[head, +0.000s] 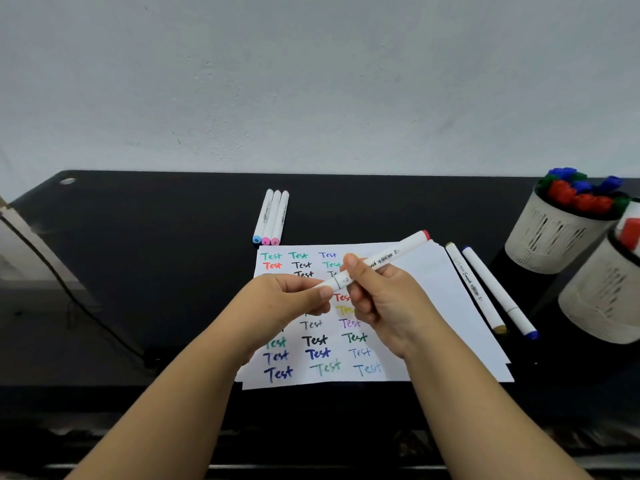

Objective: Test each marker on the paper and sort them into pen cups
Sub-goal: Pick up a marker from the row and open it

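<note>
Your right hand (379,299) is curled round the barrel of a white marker (381,261), thumb on top, holding it slanted above the paper (433,306). Your left hand (294,296) pinches the marker's near, lower end between thumb and fingertips, right where a dark seam rings the barrel; whether that end cap is on or coming off, you cannot tell from here. The far end rises up and away to the right of your grip and finishes in a red cap (425,234).

Directly under both hands lies the paper, a white sheet on the black desk (138,254), covered on its left part with rows of the word "Test" in green, red, black, blue, purple and yellow. Your hands hide the middle rows.

Just right of your right hand, two more white markers lie side by side on the desk along the paper's right edge: one with an olive-gold cap (474,289) and, beyond it, one with a blue cap (500,292).

Beyond your grip, past the top edge of the paper, three white markers (272,216) lie touching each other, their near caps blue, pink and pink.

Far to the right of the grip stand two pale slotted pen cups. The farther pen cup (550,244) is packed with red, blue and green caps; the nearer pen cup (602,303) is cut off by the edge of view, with a red-and-white marker showing at its rim.
</note>
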`<state>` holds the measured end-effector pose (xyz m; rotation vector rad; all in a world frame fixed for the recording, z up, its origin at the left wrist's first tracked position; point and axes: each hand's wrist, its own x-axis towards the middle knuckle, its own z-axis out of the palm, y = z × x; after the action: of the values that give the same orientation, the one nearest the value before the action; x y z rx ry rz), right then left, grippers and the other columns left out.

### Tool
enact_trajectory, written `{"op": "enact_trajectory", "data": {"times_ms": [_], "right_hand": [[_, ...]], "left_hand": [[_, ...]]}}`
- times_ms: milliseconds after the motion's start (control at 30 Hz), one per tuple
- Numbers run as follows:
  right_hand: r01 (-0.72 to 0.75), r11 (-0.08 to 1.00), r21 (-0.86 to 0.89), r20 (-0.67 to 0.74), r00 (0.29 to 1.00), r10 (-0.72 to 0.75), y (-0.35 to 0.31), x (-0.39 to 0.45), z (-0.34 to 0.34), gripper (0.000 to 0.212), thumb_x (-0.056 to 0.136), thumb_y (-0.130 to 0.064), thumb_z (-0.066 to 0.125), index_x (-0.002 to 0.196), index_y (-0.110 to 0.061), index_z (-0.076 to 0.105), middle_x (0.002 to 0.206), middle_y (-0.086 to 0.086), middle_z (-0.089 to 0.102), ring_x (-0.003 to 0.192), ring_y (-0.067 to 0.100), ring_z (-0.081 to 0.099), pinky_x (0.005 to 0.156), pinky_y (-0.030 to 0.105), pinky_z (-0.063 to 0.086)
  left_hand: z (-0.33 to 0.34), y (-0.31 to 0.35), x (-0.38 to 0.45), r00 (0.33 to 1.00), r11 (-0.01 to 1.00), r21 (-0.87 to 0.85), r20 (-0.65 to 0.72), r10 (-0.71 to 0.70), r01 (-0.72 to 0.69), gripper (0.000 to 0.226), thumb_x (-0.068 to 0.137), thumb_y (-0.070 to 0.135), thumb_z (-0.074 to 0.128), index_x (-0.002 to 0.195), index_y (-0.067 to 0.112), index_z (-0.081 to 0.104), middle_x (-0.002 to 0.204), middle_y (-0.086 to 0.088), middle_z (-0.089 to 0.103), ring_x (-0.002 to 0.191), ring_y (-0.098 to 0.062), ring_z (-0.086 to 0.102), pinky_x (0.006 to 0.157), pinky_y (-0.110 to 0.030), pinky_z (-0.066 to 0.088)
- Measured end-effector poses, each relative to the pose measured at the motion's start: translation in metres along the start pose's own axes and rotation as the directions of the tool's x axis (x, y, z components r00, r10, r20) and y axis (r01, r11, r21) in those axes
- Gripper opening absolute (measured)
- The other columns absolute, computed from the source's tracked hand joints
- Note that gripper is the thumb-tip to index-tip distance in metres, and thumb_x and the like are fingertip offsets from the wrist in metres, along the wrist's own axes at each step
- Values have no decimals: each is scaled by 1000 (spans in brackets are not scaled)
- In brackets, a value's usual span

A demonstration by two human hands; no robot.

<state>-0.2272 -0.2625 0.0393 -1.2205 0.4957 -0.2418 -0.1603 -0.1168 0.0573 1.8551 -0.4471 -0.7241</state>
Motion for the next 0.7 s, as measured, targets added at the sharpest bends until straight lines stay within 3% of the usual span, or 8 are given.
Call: {"op": "enact_trajectory", "data": {"times_ms": [133,267,367,467,567,700], "right_hand": [[46,998,-51,10,999,-46,0,3,-2,22,90,-26,61,81,-6,58,49,-1,46,42,8,32,42,17,29],[87,995,-53,46,995,-85,2,5,-5,20,91,-23,59,82,-5,60,50,-1,45,44,8,31,43,16,29],[96,995,-42,54,994,-93,3,4,-4,17,91,-21,59,81,-7,59,49,-2,45,45,8,31,44,16,29],[57,998,22,-105,993,-54,5,8,-3,19,91,-21,60,76,-10,57,47,-2,43,40,6,31,39,14,27],[62,975,213,-337,941,14,-6,17,-24,26,91,-22,61,69,-16,49,42,-5,40,33,3,28,34,15,22],[89,986,144,-317,948,-39,-8,17,-37,27,92,-27,60,70,-17,50,46,-5,42,37,6,27,36,16,27]], "left_hand": [[0,0,4,999,999,-29,19,-25,26,8,79,31,69,82,26,74,78,2,74,83,-11,70,102,-37,42],[-1,-1,8,998,998,-58,51,-32,35,9,81,26,67,82,21,74,74,0,73,78,-13,69,88,-26,50],[1,0,9,999,999,-22,41,-31,32,8,83,28,66,80,26,73,73,3,73,79,-9,68,84,-23,49],[2,0,8,1000,997,79,-28,-13,15,5,85,35,64,81,36,67,71,14,71,70,11,61,68,-15,39],[-8,-2,5,995,994,109,-99,13,-2,7,82,41,65,89,41,67,76,18,70,72,16,57,61,-9,30],[-15,-7,6,992,997,78,-123,17,-7,8,82,41,66,89,39,68,77,17,71,73,15,59,61,-8,32]]}}
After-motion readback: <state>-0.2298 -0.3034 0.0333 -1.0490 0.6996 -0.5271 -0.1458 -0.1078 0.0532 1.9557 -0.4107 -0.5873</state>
